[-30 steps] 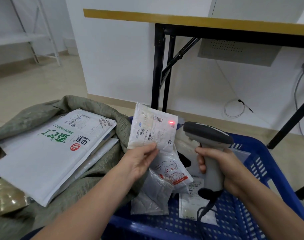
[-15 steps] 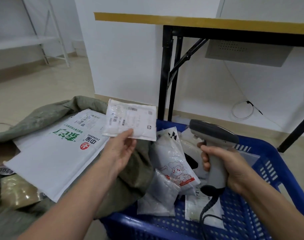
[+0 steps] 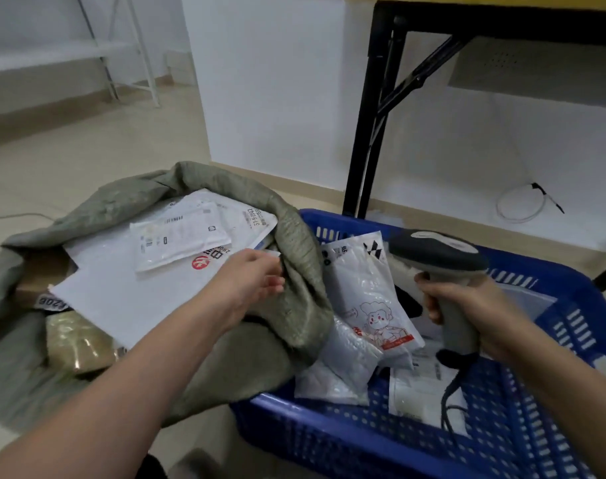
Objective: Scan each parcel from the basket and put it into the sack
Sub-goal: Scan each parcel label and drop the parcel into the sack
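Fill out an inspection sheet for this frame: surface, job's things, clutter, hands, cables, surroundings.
Surface: pale floor around sack and basket.
Job's things: sack open, small parcel atop a white mailer inside; basket holds more parcels; scanner above it.
Clutter: nothing seen.
Hands: left hand over the sack mouth, holding nothing; right hand grips scanner.
Cables: cord trails from scanner into basket; white coil lies by the wall.
Surroundings: black-legged table, white shelf, wall.
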